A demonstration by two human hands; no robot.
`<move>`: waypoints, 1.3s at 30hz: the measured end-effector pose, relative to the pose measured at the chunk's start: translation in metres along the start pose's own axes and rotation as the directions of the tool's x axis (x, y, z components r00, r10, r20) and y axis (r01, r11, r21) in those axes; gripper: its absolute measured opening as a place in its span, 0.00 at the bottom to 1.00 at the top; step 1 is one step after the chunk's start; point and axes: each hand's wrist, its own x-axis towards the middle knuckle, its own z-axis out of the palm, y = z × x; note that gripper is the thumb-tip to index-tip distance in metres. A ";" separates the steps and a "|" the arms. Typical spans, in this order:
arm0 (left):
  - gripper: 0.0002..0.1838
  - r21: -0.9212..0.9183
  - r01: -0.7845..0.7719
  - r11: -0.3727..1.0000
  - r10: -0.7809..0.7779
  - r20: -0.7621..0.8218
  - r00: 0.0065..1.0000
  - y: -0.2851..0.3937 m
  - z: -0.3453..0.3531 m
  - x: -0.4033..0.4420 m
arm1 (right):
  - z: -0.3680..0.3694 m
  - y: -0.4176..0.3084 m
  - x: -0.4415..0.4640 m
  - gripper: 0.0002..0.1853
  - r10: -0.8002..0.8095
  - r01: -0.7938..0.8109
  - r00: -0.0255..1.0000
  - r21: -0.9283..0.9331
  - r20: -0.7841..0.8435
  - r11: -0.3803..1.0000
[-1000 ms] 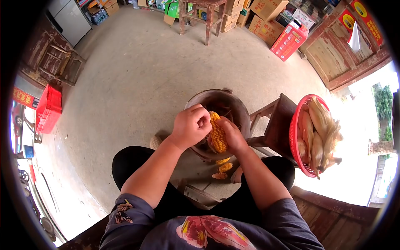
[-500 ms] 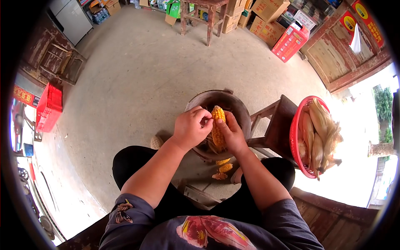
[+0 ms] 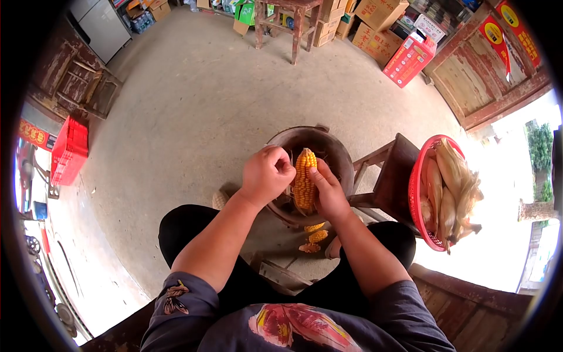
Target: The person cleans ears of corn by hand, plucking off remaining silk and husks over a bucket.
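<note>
A husked yellow ear of corn (image 3: pixel 304 183) stands nearly upright in my right hand (image 3: pixel 329 190), whose thumb presses on the kernels. Just left of the ear is my left hand (image 3: pixel 267 176), its fingers curled in tightly. What those fingers pinch, if anything, is hidden. Both hands are over a round dark tub (image 3: pixel 336 151) with some husk scraps inside. Below the tub, several yellow ears (image 3: pixel 318 236) lie on the floor between my feet. Another pale ear (image 3: pixel 220 200) shows beside my left knee.
To my right a red plastic basket (image 3: pixel 414 193) holds several corn ears in husks (image 3: pixel 447 211), next to a dark wooden stool (image 3: pixel 392 182). A red crate (image 3: pixel 69 152) is at far left. Cardboard boxes (image 3: pixel 375 44) and a wooden table (image 3: pixel 295 23) stand at the back.
My left hand has drawn slightly left, away from the ear, and its fingers have curled further. The ear has turned a little in my right hand, showing more kernels.
</note>
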 end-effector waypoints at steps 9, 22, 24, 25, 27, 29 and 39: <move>0.14 -0.284 0.155 0.946 -0.148 0.048 0.988 0.005 -0.003 -0.002 | -0.009 -0.013 0.004 0.24 0.187 -0.234 0.970 0.400 0.153 0.886; 0.35 -0.527 0.787 0.321 -0.255 0.752 0.608 0.008 0.003 -0.007 | -0.005 -0.014 0.010 0.18 -0.010 -0.024 0.996 0.382 0.088 0.924; 0.43 -0.533 0.685 0.496 -0.206 0.694 0.689 0.008 0.008 -0.012 | -0.005 -0.020 0.010 0.18 -0.012 -0.021 0.996 0.354 0.090 0.935; 0.47 -0.506 0.712 0.487 -0.211 0.723 0.658 0.007 0.008 -0.010 | -0.005 -0.022 0.010 0.19 -0.011 -0.020 0.996 0.326 0.091 0.945; 0.47 -0.480 0.644 0.596 -0.213 0.679 0.702 -0.004 0.012 -0.010 | -0.012 -0.026 0.018 0.19 -0.079 0.077 0.994 0.032 0.070 0.997; 0.48 -0.420 0.537 0.731 -0.186 0.635 0.750 -0.008 0.012 -0.015 | -0.014 -0.034 0.016 0.22 -0.184 0.192 0.981 -0.408 0.058 0.892; 0.22 -0.541 0.621 0.567 -0.255 0.601 0.757 -0.006 -0.024 0.015 | -0.081 0.001 -0.029 0.25 0.542 -0.332 0.703 -0.462 0.461 0.823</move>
